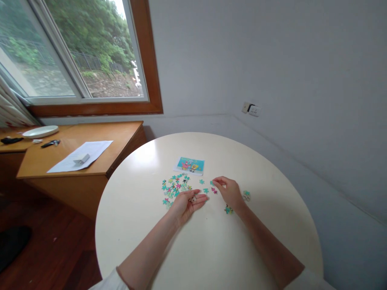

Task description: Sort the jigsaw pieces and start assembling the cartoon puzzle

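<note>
My right hand (229, 191) pinches a teal jigsaw puzzle piece (212, 183) between thumb and fingertips, just above or at the tabletop. Palm up, my left hand (188, 202) cradles a few small puzzle pieces (192, 198) in its half-curled fingers. A loose heap of mixed puzzle pieces (173, 186) spreads to the left of my left hand. Between the hands lie a pink piece (214, 190) and a teal piece (206, 190), with another teal piece (202, 182) farther back. Behind them is a picture card (190, 165) with cartoon figures on blue.
More pieces lie near my right wrist: a small cluster (229, 209) and a pale group (246, 195). The round white table (193, 249) stands near the wall. At left, a wooden desk (127, 133) bears paper (98, 148), a small white box (81, 159) and a white plate (40, 131).
</note>
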The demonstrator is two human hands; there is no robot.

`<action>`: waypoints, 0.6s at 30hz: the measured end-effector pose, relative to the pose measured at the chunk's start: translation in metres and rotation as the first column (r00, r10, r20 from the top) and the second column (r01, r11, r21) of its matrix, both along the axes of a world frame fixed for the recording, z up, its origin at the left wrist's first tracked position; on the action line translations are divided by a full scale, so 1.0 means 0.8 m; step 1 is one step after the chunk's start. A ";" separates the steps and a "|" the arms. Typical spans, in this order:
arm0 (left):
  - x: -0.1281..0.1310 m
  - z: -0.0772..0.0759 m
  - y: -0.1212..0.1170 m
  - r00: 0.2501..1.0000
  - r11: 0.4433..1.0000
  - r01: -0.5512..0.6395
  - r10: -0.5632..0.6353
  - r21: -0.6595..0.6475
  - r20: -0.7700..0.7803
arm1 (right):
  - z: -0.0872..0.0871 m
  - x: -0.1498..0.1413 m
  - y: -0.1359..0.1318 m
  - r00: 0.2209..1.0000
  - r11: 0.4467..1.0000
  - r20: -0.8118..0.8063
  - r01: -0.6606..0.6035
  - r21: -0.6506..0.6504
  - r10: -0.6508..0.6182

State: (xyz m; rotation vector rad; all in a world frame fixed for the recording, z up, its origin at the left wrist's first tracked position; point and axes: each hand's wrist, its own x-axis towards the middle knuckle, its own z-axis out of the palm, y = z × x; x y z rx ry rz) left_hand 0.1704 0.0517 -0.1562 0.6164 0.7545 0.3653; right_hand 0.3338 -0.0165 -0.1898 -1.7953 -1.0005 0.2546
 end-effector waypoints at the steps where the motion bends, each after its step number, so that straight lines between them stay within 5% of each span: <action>1: 0.000 0.000 0.001 1.000 1.000 0.002 -0.002 -0.012 -0.004 | -0.004 0.008 0.000 0.998 0.997 0.014 0.069 -0.022 -0.069; 4: 0.000 0.000 0.001 1.000 0.999 0.020 -0.020 -0.036 0.006 | -0.011 0.024 -0.002 0.982 0.976 0.071 0.181 -0.121 -0.173; 9: -0.001 0.000 -0.001 1.000 1.000 0.014 -0.013 -0.012 0.017 | -0.006 0.022 -0.003 0.957 0.939 0.241 0.221 -0.262 -0.158; 18: -0.001 -0.001 -0.003 0.999 0.999 0.031 -0.031 0.020 0.042 | 0.000 0.017 -0.002 0.915 0.905 0.372 0.281 -0.318 -0.153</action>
